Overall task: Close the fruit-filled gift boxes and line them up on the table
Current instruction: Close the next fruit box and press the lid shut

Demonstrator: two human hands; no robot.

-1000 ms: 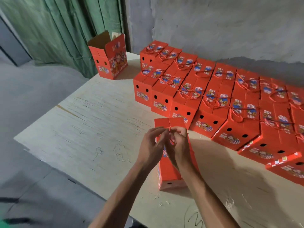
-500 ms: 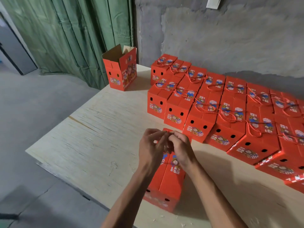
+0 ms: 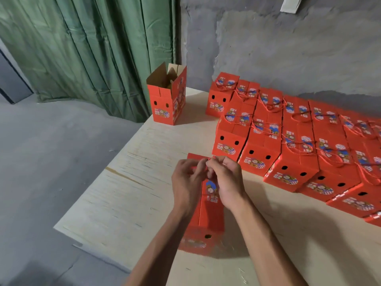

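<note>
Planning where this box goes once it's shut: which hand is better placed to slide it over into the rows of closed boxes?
Probably the right hand. The closed boxes lie on that side of the box being tied, while the left hand is on the side toward the bare table. Both hands pinch the cord now.

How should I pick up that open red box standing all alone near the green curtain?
Hold the open box by its two wide side walls, one of your hands on each, coming from above. It stands upright with its top flaps up, so the top offers no flat lid, and no rope handle shows on it. The table around it leaves both sides free.
</note>
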